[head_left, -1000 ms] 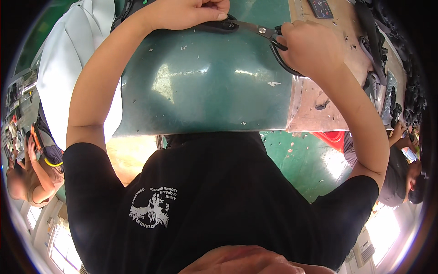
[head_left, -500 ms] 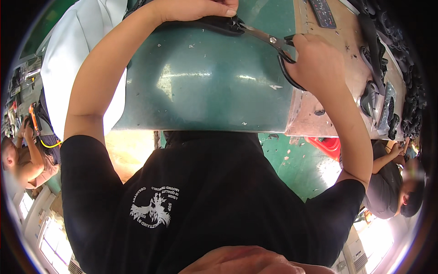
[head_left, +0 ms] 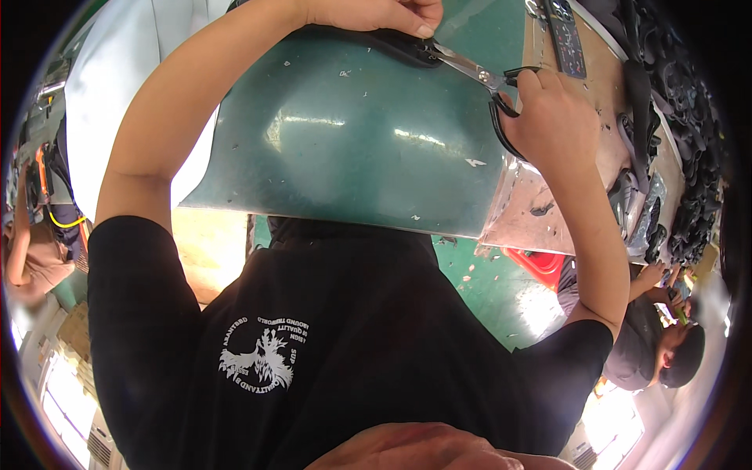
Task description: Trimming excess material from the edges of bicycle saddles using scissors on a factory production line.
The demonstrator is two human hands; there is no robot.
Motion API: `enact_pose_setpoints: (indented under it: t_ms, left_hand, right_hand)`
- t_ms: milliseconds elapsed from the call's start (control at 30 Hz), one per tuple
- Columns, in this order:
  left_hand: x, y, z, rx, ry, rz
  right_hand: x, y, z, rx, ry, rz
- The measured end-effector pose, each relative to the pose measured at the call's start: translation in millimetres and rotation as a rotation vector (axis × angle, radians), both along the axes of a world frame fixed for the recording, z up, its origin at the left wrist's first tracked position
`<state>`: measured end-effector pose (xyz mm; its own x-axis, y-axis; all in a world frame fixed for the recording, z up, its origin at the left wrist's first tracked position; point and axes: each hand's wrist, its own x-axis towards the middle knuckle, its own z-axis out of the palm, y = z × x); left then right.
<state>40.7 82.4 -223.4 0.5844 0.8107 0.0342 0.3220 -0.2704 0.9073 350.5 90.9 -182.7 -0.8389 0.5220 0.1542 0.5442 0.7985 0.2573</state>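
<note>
At the far side of the green table point(head_left: 313, 164), my left hand point(head_left: 384, 14) pinches a long black piece of soft material point(head_left: 392, 48) near its right end. The thumb and fingertips press together there. My right hand point(head_left: 558, 117) grips black-handled metal scissors point(head_left: 484, 77), with the fingers closed around the handles. Their blades point left, with the tips at the end of the black piece, just below my left fingertips. How far the blades are apart at the tips is too small to tell. Part of the black piece lies behind my left forearm.
White cloth point(head_left: 110, 102) drapes along the left. Small scraps, one white point(head_left: 475, 163), dot the table. To the right are a dark marked strip point(head_left: 565, 39), a brown board point(head_left: 540, 188) and piled black pieces point(head_left: 693, 157). A red basin point(head_left: 540, 266) sits below. People work on both sides.
The view has shifted and turned slightly. Both hands, the black piece and the scissors sit a little farther right over the table. My grips look the same.
</note>
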Motion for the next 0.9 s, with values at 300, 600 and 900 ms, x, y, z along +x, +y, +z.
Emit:
enact_pose_setpoints:
  t_ms: [300, 600, 900]
  left_hand:
    - [-0.1, -4.2, -2.0, -0.046, -0.019, 0.031]
    - [3.5, -6.2, 3.6, -0.040, 0.015, 0.056]
    - [1.2, -1.1, -8.2, -0.039, -0.073, 0.062]
  right_hand:
    - [-6.8, 24.1, 4.3, 0.036, -0.037, 0.120]
    - [-16.3, 62.7, 0.3, -0.027, -0.125, 0.308]
    - [-13.2, 66.9, 1.5, -0.103, -0.148, 0.360]
